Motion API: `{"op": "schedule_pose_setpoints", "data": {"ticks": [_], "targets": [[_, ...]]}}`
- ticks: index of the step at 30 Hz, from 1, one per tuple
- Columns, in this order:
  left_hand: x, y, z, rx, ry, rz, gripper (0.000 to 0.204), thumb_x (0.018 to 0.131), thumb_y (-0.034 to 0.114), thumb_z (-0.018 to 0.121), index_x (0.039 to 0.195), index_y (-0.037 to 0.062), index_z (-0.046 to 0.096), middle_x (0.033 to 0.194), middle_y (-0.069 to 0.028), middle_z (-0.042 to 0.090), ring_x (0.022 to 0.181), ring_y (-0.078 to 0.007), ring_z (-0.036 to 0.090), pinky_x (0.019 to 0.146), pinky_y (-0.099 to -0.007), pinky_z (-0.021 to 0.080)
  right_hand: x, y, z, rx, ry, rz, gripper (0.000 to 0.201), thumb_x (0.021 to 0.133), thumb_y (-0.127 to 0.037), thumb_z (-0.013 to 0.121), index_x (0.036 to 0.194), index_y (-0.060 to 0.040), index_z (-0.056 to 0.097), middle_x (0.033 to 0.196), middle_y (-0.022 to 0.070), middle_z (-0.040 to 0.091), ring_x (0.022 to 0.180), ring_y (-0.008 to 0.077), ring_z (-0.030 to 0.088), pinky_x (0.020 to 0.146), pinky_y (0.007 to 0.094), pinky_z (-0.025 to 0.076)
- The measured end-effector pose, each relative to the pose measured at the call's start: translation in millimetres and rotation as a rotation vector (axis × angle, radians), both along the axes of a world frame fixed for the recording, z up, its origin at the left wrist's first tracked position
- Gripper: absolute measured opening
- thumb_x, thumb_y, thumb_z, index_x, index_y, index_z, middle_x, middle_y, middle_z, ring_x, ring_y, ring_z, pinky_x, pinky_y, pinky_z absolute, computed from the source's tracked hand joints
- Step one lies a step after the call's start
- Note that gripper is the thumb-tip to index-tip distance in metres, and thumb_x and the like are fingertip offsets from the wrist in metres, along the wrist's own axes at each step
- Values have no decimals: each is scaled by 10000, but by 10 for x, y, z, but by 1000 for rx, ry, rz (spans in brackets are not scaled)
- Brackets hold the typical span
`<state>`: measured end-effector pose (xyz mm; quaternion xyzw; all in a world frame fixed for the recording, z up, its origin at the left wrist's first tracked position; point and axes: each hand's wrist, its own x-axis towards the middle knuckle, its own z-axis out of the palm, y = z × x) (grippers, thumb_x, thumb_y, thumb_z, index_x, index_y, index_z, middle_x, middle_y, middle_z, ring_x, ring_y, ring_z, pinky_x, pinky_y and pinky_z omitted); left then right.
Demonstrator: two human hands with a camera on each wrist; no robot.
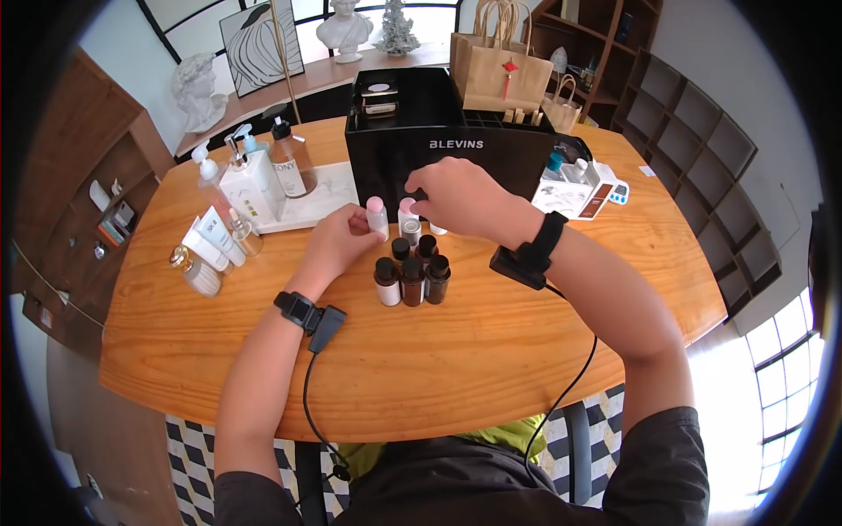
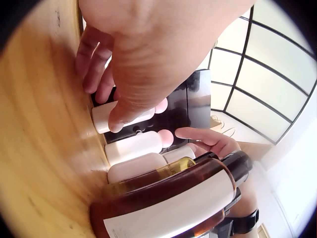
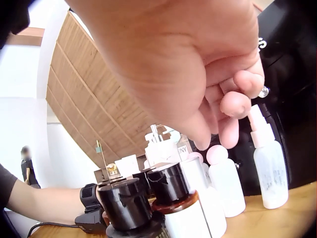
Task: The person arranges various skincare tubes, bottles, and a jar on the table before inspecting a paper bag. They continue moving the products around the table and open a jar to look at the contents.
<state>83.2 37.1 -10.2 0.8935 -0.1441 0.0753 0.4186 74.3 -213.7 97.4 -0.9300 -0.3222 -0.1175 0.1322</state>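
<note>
At the front of the black box (image 1: 386, 140), my left hand (image 1: 338, 237) holds a small white bottle with a pink cap (image 1: 377, 216) between thumb and fingers. This bottle stands upright on the table, its lower part beside my thumb in the left wrist view. A second pink-capped bottle (image 3: 227, 186) stands close by. Over it hovers my right hand (image 1: 469, 197), fingers loosely bent and nothing in them. A translucent spray bottle (image 3: 271, 173) stands beside that one. Toward me are a pale-capped bottle (image 1: 410, 231) and several brown bottles with black caps (image 1: 412, 285).
Pump bottles (image 1: 254, 188) stand on a white marble tray (image 1: 329, 193) at the left, with tubes (image 1: 215, 237) and a gold-capped jar (image 1: 200, 276) before them. At the right is a white box of bottles (image 1: 570, 193). Paper bags (image 1: 495, 74) rise behind the black box.
</note>
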Motion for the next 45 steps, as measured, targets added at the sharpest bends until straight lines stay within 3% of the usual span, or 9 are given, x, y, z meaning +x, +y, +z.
{"op": "schedule_pose_setpoints", "data": {"ticks": [8, 17, 19, 20, 23, 27, 28, 32, 45], "targets": [[77, 93, -102, -39, 5, 12, 415, 846, 294, 886, 1107, 0, 751, 986, -128, 809, 904, -234, 777, 816, -347, 598, 179, 203, 12, -185, 151, -54, 277, 954, -230, 745, 1096, 3, 796, 963, 235, 773, 962, 402, 758, 872, 458, 612], [97, 105, -131, -78, 20, -2, 429, 866, 323, 878, 1116, -3, 752, 991, -130, 808, 896, -222, 774, 807, -340, 598, 195, 42, 67, -71, 40, -13, 270, 931, -224, 746, 1034, 21, 793, 929, 220, 769, 921, 388, 757, 830, 439, 604], [102, 111, -153, -92, 33, -8, 433, 867, 329, 878, 1116, -2, 753, 995, -129, 808, 900, -221, 773, 810, -341, 598, 57, -111, 297, 35, 23, 4, 278, 931, -227, 749, 1010, 39, 776, 859, 187, 758, 784, 321, 761, 734, 394, 603], [116, 109, -173, -97, 15, -13, 428, 870, 328, 877, 1114, -1, 754, 1002, -129, 808, 906, -220, 772, 815, -340, 598, -98, -157, 468, 99, 167, -61, 269, 934, -210, 743, 997, 51, 761, 794, 145, 734, 644, 229, 729, 639, 349, 580], [116, 100, -180, -92, 9, -24, 416, 873, 322, 877, 1109, 1, 757, 1015, -124, 808, 917, -215, 770, 826, -336, 596, -182, -398, 584, 80, 335, -195, 255, 935, -196, 737, 1002, 49, 760, 762, 123, 717, 574, 174, 697, 589, 327, 560], [120, 96, -159, -72, 58, -10, 399, 879, 313, 877, 1110, 9, 764, 1021, -106, 807, 924, -196, 762, 843, -323, 591, -81, -632, 282, 26, 328, -227, 216, 922, -156, 734, 998, 43, 766, 779, 146, 730, 581, 216, 719, 614, 341, 571], [117, 90, -152, -65, 54, -10, 399, 879, 313, 877, 1110, 9, 764, 1021, -106, 807, 924, -196, 762, 843, -323, 591, -113, -623, 234, -2, 292, -257, 208, 914, -152, 737, 1009, 29, 775, 835, 173, 756, 678, 290, 755, 698, 379, 598], [96, 80, -146, -75, 71, -3, 404, 884, 322, 883, 1116, 11, 770, 1008, -95, 805, 920, -188, 754, 848, -323, 590, -5, -654, -112, -21, 111, -216, 236, 903, -189, 748, 1024, 10, 786, 943, 207, 782, 926, 389, 755, 872, 437, 600], [32, 26, -74, -56, 62, -4, 323, 943, 230, 849, 1127, -15, 747, 1004, -73, 783, 928, -145, 715, 866, -313, 579, 77, -425, -447, 183, 62, -200, 250, 934, -173, 733, 1066, 38, 757, 878, 250, 753, 842, 422, 747, 806, 458, 599]]}}
